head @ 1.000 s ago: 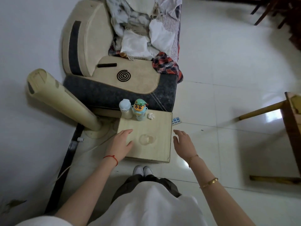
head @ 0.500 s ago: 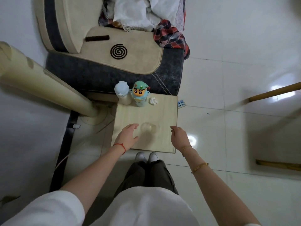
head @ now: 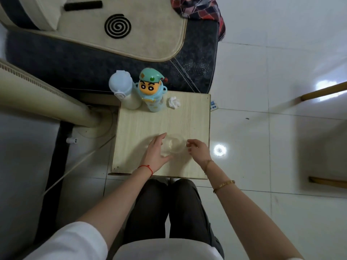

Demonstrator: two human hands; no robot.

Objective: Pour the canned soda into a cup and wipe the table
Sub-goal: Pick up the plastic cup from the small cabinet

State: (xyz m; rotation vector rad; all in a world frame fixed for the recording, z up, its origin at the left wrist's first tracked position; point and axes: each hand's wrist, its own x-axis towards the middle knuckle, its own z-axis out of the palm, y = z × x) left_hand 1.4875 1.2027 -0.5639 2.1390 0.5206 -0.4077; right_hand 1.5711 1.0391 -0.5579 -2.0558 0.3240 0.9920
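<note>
A clear plastic cup (head: 175, 145) stands upright on the small pale wooden table (head: 142, 126), near its front edge. My left hand (head: 156, 153) lies open on the table just left of the cup, its fingers at the cup's side. My right hand (head: 197, 149) hovers just right of the cup with the fingers curled and apart, holding nothing. At the table's back edge stand a white bottle (head: 124, 91) and a blue cartoon-figure bottle (head: 152, 91), with a crumpled white tissue (head: 173, 103) beside them. No soda can is in view.
A dark sofa with a beige cushion (head: 120, 36) borders the table's far side. A beige tower fan (head: 41, 94) leans at the left, with a white cable on the floor. Wooden furniture legs (head: 323, 91) show at the right. White tiled floor surrounds the table.
Both hands have closed in on the cup, the left from the left side, the right from the table's right edge. The camera has tilted down and moved closer to the table.
</note>
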